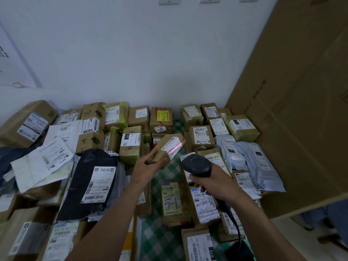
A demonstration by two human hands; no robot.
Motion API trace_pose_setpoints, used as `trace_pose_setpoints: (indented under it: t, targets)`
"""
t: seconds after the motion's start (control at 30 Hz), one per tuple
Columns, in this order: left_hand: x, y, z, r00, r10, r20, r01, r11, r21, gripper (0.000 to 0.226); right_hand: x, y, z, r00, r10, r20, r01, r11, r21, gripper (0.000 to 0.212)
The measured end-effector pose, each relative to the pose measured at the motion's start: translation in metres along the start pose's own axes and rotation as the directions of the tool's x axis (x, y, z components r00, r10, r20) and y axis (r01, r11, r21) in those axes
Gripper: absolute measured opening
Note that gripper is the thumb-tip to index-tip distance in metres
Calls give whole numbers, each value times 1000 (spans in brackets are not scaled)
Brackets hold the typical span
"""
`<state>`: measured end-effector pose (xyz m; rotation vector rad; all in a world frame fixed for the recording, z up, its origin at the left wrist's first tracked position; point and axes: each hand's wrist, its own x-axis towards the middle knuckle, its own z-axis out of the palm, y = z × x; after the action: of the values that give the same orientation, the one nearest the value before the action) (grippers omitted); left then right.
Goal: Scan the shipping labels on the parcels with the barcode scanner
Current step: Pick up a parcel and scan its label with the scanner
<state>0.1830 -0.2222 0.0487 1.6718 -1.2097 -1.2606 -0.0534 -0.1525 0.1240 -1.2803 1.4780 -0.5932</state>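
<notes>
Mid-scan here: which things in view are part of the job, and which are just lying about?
In the job:
small parcel, held in left hand
its label, red scan line across it
barcode scanner, gripped in right hand
black mailer bag, labelled, waiting

Lying about:
big cardboard box at right
green checked cloth
wall sockets

Parcel sorting room, probably small courier depot: labelled parcels (pixel 130 146) heaped against plain white wall (pixel 131 53), big carton (pixel 301 110) alongside.
</notes>
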Motion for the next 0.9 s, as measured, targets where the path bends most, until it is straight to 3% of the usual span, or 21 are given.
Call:
trace_pose_setpoints:
  t: [0.1, 0.43, 0.63, 0.9]
  targets:
    - [3, -4, -1, 1000, -8, -3, 8, 1000, 5, 95, 0, -1, 0, 1000, -1, 4, 1, 1000, -12, 39]
    - [2, -1, 0, 1000, -9, 16, 10, 999, -35, 77, 3, -1, -3, 1000, 1, 17, 0, 999, -34, 29]
    - [-1, -9, 28, 980, -153, 128, 140, 985, 101, 116, 8, 8, -22, 996, 40, -74, -36, 998, 50, 23]
    - [10, 13, 97, 987, -118, 105, 85, 956, 279, 120, 19, 27, -54, 975, 113, -193, -84, 985, 152, 19]
